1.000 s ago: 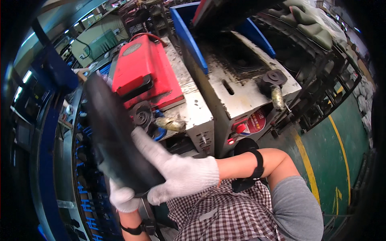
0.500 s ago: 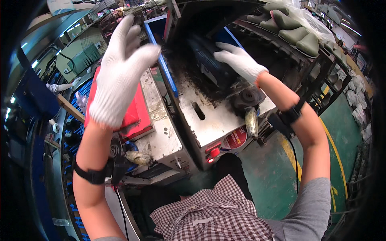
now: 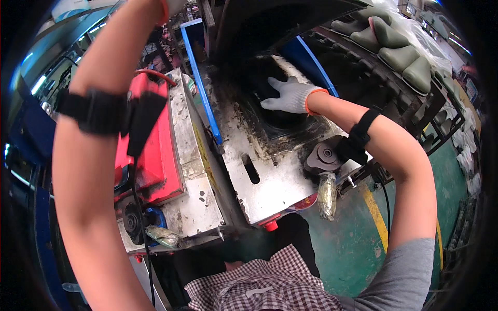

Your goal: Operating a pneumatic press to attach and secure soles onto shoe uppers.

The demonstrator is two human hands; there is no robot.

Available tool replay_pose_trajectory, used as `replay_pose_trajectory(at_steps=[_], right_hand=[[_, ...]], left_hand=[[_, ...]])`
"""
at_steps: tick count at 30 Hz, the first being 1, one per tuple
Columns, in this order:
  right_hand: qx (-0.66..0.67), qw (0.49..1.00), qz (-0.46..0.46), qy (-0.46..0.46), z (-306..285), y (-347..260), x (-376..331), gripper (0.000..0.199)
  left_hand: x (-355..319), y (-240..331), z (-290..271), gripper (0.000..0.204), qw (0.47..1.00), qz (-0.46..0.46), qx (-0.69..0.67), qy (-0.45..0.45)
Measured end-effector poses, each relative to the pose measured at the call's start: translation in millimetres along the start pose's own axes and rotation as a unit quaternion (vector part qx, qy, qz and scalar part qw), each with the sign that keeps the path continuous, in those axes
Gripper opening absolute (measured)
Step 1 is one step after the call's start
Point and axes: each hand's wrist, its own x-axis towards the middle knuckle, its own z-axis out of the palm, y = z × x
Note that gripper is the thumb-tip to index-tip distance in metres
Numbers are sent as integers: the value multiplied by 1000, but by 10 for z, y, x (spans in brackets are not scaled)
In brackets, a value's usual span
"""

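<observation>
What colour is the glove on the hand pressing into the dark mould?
White, with an orange cuff: the right hand, clearest in the head view.

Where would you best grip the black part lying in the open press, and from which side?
Probably by its near edge, coming from the front. The black part lies flat in the recess, the right hand pressed on top; blue rails flank both sides, so only the front looks open.

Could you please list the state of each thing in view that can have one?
right hand: gloved, flat, fingers spread, pressing on the black sheet.
black sheet: lying inside the press opening.
left hand: raised, out of view above the frame.
red cover: shut, lying flat.
green moulded pieces: stacked on the rack.
</observation>
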Motion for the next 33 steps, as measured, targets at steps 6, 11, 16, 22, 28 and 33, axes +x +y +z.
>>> replay_pose_trajectory(at_steps=[6, 11, 16, 22, 28, 33], right_hand=[[-2, 997, -29, 67, -147, 152, -276, 93], [81, 947, -109, 292, -247, 152, -1468, 50], [144, 868, -186, 438, 496, 86, -2296, 41], [103, 865, -211, 444, 1153, -228, -2745, 44], [90, 821, -205, 525, 1221, -246, -2580, 43], [106, 759, -160, 622, 1343, 224, -2643, 48]], left_hand=[[574, -1, 97, 53, 970, -77, 195, -121], [257, 415, 186, 50, 947, -49, 293, -122], [-371, 269, 612, 39, 991, 32, 112, -70], [-1302, -162, 1524, 45, 949, 183, 244, 83], [-1899, -450, 1900, 55, 926, 222, 291, 93], [-1962, -101, 1970, 35, 952, 163, 246, 79]])
